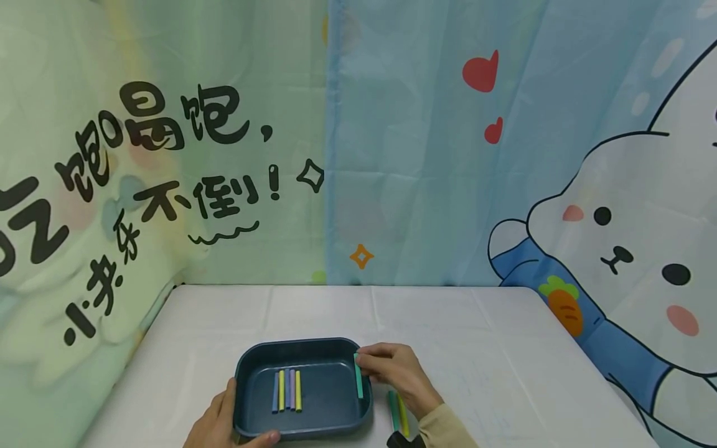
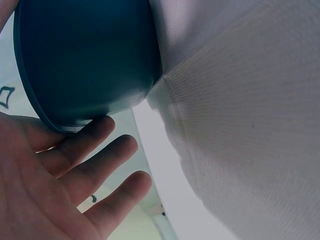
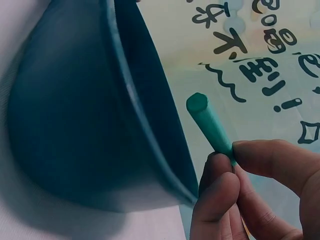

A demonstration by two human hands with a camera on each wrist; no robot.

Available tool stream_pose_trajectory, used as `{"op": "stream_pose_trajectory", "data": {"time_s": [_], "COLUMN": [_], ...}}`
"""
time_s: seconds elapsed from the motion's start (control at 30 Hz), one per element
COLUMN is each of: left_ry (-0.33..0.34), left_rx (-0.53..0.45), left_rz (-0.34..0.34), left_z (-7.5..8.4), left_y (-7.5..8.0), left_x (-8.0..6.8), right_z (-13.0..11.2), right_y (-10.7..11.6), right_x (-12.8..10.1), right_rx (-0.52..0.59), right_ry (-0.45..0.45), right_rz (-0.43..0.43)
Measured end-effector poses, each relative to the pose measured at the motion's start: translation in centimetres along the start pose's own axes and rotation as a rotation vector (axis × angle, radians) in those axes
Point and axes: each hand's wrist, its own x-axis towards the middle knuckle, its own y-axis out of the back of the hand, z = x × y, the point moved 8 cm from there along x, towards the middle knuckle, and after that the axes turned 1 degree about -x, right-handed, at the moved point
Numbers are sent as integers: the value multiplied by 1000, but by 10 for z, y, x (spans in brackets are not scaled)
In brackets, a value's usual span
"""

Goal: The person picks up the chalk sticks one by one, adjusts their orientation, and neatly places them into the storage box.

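Note:
A dark blue tray [image 1: 330,404] with rounded corners sits on the table. Several chalk sticks [image 1: 289,391] in blue, yellow and purple lie side by side in it, left of its middle. My right hand [image 1: 400,373] pinches a green chalk stick [image 3: 212,125] by one end between thumb and fingers, over the tray's right side in the head view. At the tray's near left corner, my left hand [image 1: 221,420] has its thumb along the front rim. Its other fingers [image 2: 95,170] are spread and fairly straight, the upper ones touching the outer wall.
A green chalk stick [image 1: 394,407] and a yellow chalk stick [image 1: 404,418] lie right of the tray, partly under my right wrist. The white-covered table [image 1: 504,373] reaches back to a printed curtain [image 1: 392,155].

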Motion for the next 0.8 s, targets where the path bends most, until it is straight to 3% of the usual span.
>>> {"op": "stream_pose_trajectory", "data": {"time_s": [0.47,0.8], "left_ry": [32,33], "left_rx": [14,-10], "left_rz": [-30,-40], "left_z": [-2,-2], "left_y": [-3,-1], "left_x": [3,1], "right_z": [-24,-26], "right_y": [-35,-54], "right_x": [11,21], "right_rx": [17,7], "right_ry": [81,75], "right_rz": [-107,-110]}}
